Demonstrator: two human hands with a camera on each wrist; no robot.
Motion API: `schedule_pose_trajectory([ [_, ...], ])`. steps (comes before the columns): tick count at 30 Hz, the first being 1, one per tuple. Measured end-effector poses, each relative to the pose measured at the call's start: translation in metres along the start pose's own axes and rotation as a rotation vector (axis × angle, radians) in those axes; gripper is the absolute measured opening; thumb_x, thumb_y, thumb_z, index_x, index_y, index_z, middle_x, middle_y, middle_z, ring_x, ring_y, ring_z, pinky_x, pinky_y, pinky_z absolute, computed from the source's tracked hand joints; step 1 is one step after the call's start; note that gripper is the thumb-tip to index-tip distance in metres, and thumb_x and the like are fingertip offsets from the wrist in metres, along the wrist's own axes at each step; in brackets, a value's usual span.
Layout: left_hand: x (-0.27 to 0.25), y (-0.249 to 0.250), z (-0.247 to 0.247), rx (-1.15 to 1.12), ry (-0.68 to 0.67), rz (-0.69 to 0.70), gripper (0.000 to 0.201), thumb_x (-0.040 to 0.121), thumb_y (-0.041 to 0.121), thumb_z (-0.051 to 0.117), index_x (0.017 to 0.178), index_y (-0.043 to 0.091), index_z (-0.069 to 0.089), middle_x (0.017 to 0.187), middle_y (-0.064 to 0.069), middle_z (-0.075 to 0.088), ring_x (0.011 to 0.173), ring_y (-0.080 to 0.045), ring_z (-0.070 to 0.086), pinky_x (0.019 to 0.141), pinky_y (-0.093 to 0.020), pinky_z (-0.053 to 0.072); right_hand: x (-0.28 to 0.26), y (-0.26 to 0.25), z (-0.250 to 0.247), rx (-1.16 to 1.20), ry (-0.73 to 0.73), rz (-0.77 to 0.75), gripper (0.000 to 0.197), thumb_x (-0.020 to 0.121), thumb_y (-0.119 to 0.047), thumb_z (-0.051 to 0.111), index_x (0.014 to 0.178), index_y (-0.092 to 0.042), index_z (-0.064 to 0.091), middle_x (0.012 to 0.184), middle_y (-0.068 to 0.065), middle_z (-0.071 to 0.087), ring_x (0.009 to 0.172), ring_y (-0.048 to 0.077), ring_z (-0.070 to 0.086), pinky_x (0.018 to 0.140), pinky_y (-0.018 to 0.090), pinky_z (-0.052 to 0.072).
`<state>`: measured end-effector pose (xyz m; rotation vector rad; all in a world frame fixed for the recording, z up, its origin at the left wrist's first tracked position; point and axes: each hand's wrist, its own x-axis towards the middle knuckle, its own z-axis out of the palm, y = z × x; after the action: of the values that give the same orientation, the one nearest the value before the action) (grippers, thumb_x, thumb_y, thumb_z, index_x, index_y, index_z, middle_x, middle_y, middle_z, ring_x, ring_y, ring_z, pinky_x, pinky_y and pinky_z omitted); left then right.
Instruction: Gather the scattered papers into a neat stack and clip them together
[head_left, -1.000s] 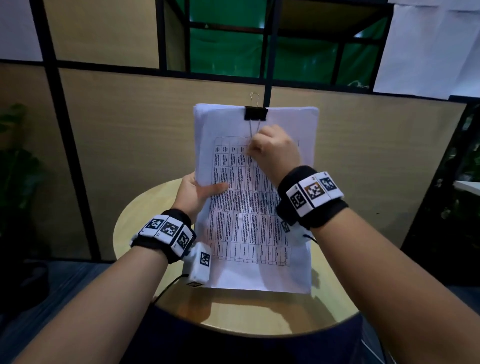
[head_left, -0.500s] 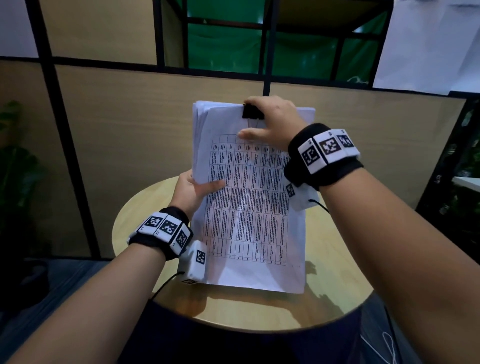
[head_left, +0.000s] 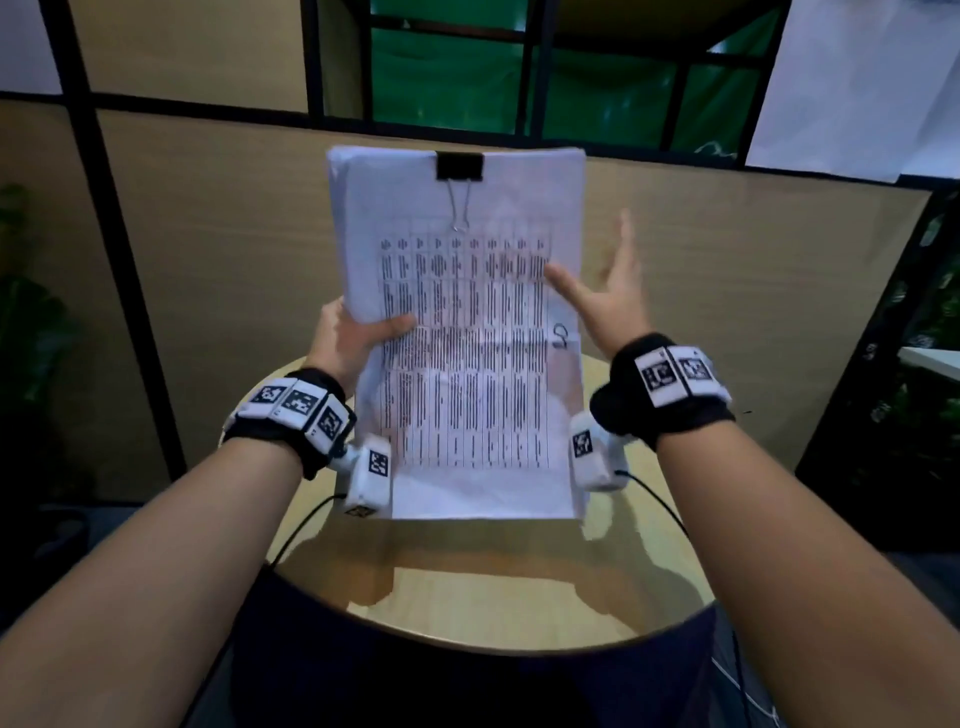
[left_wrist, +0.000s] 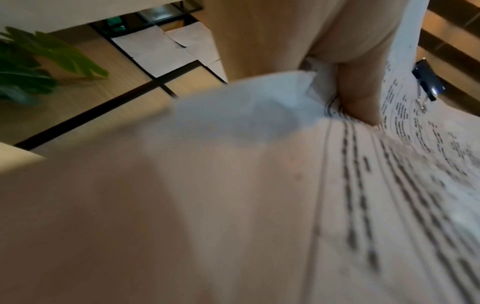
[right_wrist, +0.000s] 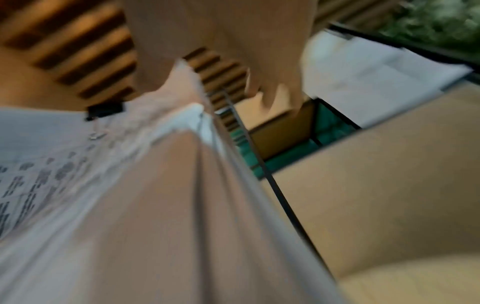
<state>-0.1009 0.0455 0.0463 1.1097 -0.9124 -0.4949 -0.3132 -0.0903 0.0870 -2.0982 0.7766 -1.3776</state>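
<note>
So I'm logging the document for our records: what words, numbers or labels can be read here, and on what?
Printed table on the top sheet of the paper stack: too blurred to read.
Handwritten mark at the sheet's right margin: a loop, not legible.
Wristband markers: square patterns, no text.
Binder clip: no label visible.

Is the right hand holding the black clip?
No, the right hand is open beside the papers, away from the black clip at their top edge.

The head view is dim and warm, its straight frames bowed toward the edges. The white printed paper stack (head_left: 467, 332) throws a soft shadow onto the round pale wooden table (head_left: 498, 597) below. Both wrist views are badly blurred, the right one smeared by motion.
</note>
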Motion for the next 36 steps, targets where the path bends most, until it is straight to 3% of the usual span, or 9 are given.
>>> schedule_pose_trajectory([
  [5, 0.023, 0.006, 0.002, -0.010, 0.028, -0.019, 0.043, 0.068, 0.004, 0.077, 0.107, 0.005, 0.059, 0.096, -0.004, 0.067, 0.096, -0.023, 0.064, 0.098, -0.043, 0.048, -0.029, 0.055, 0.019, 0.504, -0.354, 0.304, 0.079, 0.047, -0.061, 0.082, 0.109, -0.017, 0.061, 0.105, 0.008, 0.070, 0.087, 0.018, 0.069, 0.082, 0.036, 0.056],
  [10, 0.033, -0.010, 0.007, 0.168, -0.147, -0.234, 0.058, 0.071, 0.004, 0.074, 0.124, -0.001, 0.052, 0.108, -0.013, 0.064, 0.096, -0.027, 0.063, 0.092, -0.044, 0.050, -0.040, 0.071, 0.034, 0.709, -0.160, 0.364, 0.014, 0.090, -0.004, 0.055, 0.097, -0.011, 0.066, 0.084, 0.002, 0.075, 0.077, 0.017, 0.072, 0.068, 0.032, 0.057],
  [16, 0.034, -0.063, 0.001, 0.470, -0.357, -0.564, 0.038, 0.081, -0.012, 0.059, 0.104, 0.018, 0.054, 0.098, -0.011, 0.065, 0.083, -0.031, 0.064, 0.055, -0.035, 0.057, -0.032, 0.122, 0.050, 0.490, -0.161, 0.606, 0.026, 0.094, -0.010, 0.051, 0.117, -0.003, 0.061, 0.108, 0.019, 0.069, 0.096, 0.035, 0.067, 0.088, 0.052, 0.052],
  [19, 0.042, -0.085, 0.008, 0.505, -0.283, -0.601, 0.037, 0.082, -0.014, 0.056, 0.111, 0.008, 0.050, 0.104, -0.017, 0.063, 0.096, -0.037, 0.062, 0.077, -0.049, 0.055, -0.030, 0.140, 0.057, 0.180, -0.222, 0.661, 0.025, 0.095, -0.022, 0.053, 0.108, -0.002, 0.060, 0.097, 0.011, 0.069, 0.088, 0.027, 0.064, 0.081, 0.039, 0.052],
  [23, 0.054, -0.118, 0.008, 0.679, -0.293, -0.639, 0.032, 0.076, -0.007, 0.067, 0.107, -0.005, 0.059, 0.107, -0.027, 0.066, 0.104, -0.044, 0.062, 0.092, -0.058, 0.047, -0.019, 0.154, 0.055, -0.364, -0.520, 0.753, 0.052, 0.096, -0.037, 0.046, 0.057, -0.003, 0.052, 0.041, 0.003, 0.056, 0.058, 0.025, 0.052, 0.059, 0.029, 0.037],
  [27, 0.064, -0.131, 0.005, 0.812, -0.298, -0.626, 0.040, 0.072, -0.001, 0.074, 0.108, -0.009, 0.062, 0.105, -0.027, 0.068, 0.099, -0.040, 0.065, 0.093, -0.053, 0.049, -0.012, 0.169, 0.058, -0.476, -0.694, 0.797, 0.038, 0.090, -0.025, 0.059, 0.057, -0.009, 0.051, 0.064, 0.007, 0.054, 0.058, 0.019, 0.049, 0.057, 0.027, 0.036],
  [31, 0.064, -0.125, 0.012, 0.992, -0.391, -0.628, 0.042, 0.070, 0.004, 0.077, 0.108, -0.004, 0.060, 0.118, -0.026, 0.063, 0.107, -0.037, 0.061, 0.093, -0.048, 0.047, -0.011, 0.176, 0.063, -0.375, -0.678, 0.798, 0.021, 0.080, -0.008, 0.072, 0.099, -0.002, 0.067, 0.099, 0.017, 0.066, 0.096, 0.031, 0.062, 0.094, 0.040, 0.049],
  [34, 0.053, -0.117, 0.021, 1.276, -0.446, -0.558, 0.070, 0.076, 0.015, 0.075, 0.138, 0.008, 0.043, 0.139, -0.014, 0.049, 0.126, -0.032, 0.048, 0.098, -0.037, 0.043, -0.013, 0.185, 0.060, -0.552, -0.713, 0.737, 0.024, 0.062, -0.016, 0.082, 0.051, -0.027, 0.063, 0.067, 0.000, 0.061, 0.075, 0.027, 0.064, 0.080, 0.041, 0.057],
  [36, 0.046, -0.112, 0.023, 1.360, -0.501, -0.523, 0.060, 0.078, 0.015, 0.073, 0.134, 0.012, 0.051, 0.134, -0.011, 0.054, 0.120, -0.029, 0.052, 0.083, -0.029, 0.043, -0.012, 0.197, 0.058, -0.640, -0.740, 0.723, 0.017, 0.051, -0.025, 0.084, 0.055, -0.030, 0.068, 0.064, -0.005, 0.064, 0.074, 0.026, 0.068, 0.078, 0.038, 0.057],
])
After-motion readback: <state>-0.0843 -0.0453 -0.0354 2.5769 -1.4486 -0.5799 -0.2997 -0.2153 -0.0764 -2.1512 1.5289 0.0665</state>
